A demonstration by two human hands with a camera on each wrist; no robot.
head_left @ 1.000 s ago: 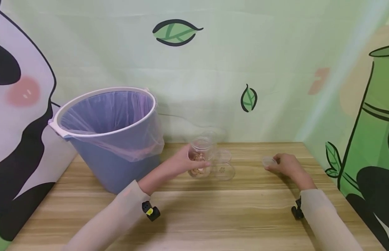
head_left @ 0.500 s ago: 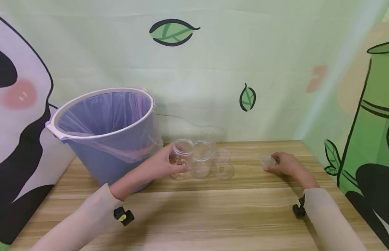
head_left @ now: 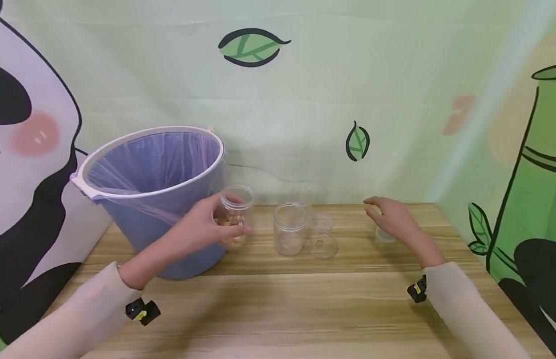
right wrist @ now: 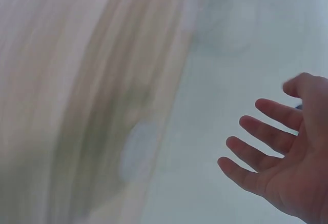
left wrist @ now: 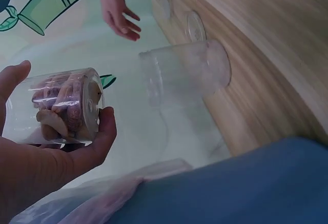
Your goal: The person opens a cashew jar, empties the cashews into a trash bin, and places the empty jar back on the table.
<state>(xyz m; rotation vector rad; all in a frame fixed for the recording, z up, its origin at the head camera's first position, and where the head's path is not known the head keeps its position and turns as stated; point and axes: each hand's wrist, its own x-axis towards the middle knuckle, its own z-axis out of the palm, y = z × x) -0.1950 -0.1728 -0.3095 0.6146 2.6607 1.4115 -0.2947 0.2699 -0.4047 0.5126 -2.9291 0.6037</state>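
In the head view, my left hand (head_left: 210, 219) grips a transparent jar (head_left: 237, 199) beside the bin. Its lower part contains brown pieces (left wrist: 56, 106), perhaps nuts, shown closer in the left wrist view. The jar has no lid and is held off the table. My right hand (head_left: 396, 219) hovers at the right with fingers extended and holds nothing. Below it, partly hidden, a small translucent round piece (head_left: 385, 237) lies on the table; it is only a blur in the right wrist view. A second transparent jar (head_left: 290, 239) stands mid-table, with nothing visible inside.
A blue bin (head_left: 193, 259) with a liner bag stands at the left, close to my left forearm. Two transparent round lids, a front lid (head_left: 323, 247) and a rear lid (head_left: 323, 223), lie right of the standing jar. A printed cloth (head_left: 305, 99) hangs behind the wooden table (head_left: 305, 309).
My left hand has carried the jar of brown pieces leftward and up, away from the standing jar. My right hand has let go of the small round piece and risen slightly leftward.
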